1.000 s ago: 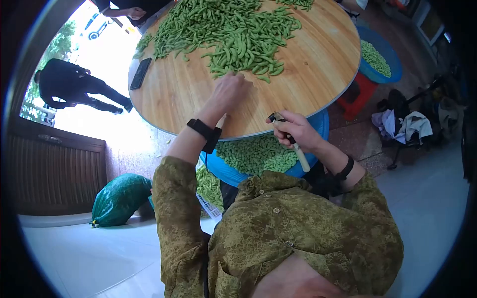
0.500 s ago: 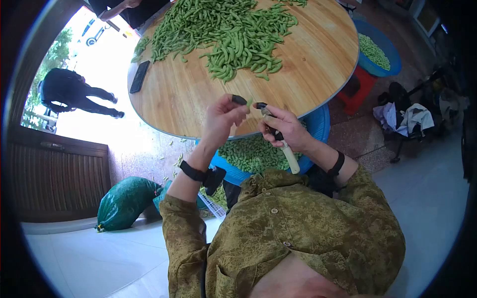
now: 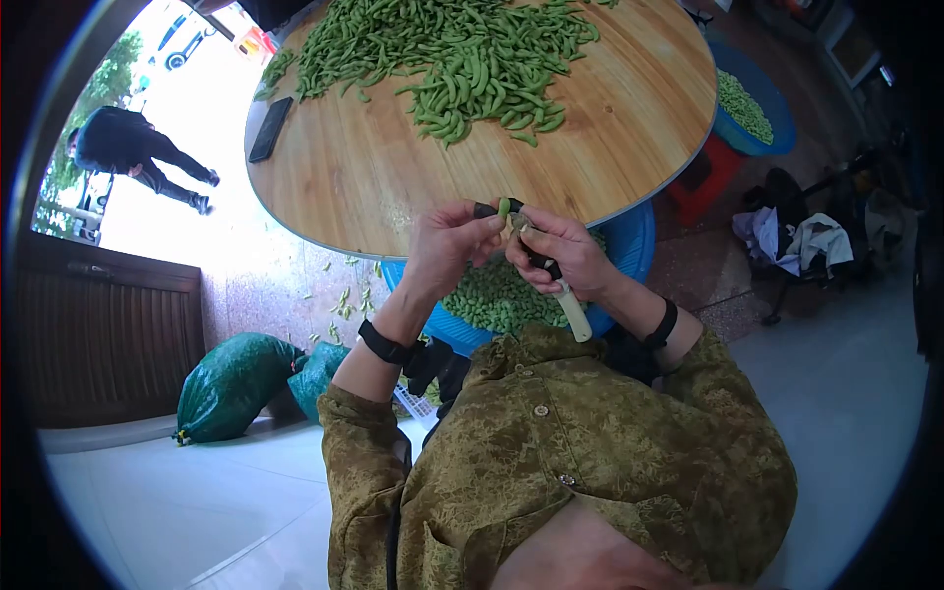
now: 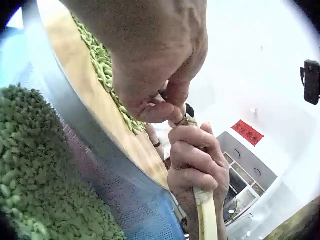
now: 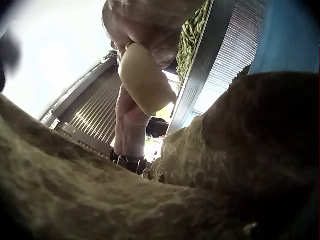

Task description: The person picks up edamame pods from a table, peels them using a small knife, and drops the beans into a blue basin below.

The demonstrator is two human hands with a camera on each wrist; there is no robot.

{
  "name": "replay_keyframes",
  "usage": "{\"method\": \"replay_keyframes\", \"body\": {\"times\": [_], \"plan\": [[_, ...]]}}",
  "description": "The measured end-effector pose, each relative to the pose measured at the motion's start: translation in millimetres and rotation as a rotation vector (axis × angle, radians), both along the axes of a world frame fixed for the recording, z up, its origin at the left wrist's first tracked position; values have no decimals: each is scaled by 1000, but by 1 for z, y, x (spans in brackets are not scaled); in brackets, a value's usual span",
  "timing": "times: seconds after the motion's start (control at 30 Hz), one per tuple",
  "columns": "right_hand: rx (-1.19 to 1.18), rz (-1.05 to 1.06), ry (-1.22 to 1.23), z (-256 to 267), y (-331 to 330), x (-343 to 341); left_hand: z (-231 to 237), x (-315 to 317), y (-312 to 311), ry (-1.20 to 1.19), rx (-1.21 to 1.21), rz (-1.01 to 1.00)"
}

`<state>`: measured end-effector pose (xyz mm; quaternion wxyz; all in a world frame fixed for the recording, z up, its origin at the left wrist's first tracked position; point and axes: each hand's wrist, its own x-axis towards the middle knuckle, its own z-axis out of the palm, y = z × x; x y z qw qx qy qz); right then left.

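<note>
Far left, a dark-clothed person [image 3: 143, 152] in the bright doorway; below, a green sack [image 3: 236, 388] on the floor. Dark flat device [image 3: 270, 130] near the left edge of the round wooden table [image 3: 354, 187]; big pile of green pods [image 3: 472, 74] heaped across its far part. Your left hand [image 3: 447, 246], black cover on a fingertip, pinches one green pod [image 3: 504, 207] upright by the near table edge, just beside your other hand. Shelled beans [image 3: 501, 300] sit below in a blue basin [image 3: 641, 241]. Your right hand [image 3: 572, 258] is curled round a pale-handled tool [image 3: 574, 315], handle end toward you; can't tell whether its tip touches the pod. Farther right, red stool [image 3: 710, 182] beside another blue basin [image 3: 777, 103] of beans, then light cloths [image 3: 824, 246].
</note>
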<state>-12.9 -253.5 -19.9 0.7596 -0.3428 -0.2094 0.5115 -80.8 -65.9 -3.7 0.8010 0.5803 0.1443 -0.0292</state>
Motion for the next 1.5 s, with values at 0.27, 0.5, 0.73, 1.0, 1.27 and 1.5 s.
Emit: {"method": "replay_keyframes", "body": {"times": [0.27,0.5,0.73,1.0,1.27,1.5], "plan": [[1,-9,11,-5,0,-3,-3,-3,-2,-63,161,-6],[-30,-61,31,1,0,-6,-13,-5,-3,-129,187,-12],[98,50,220,-9,-1,0,-19,-1,-1,-101,-433,-178],[91,39,440,-10,2,3,-17,-1,-11,-246,410,36],[60,17,376,-3,5,-3,-4,-8,-8,-123,472,26],[-101,-108,-87,-1,-1,-2,1,-4,-4,0,-59,-63]]}}
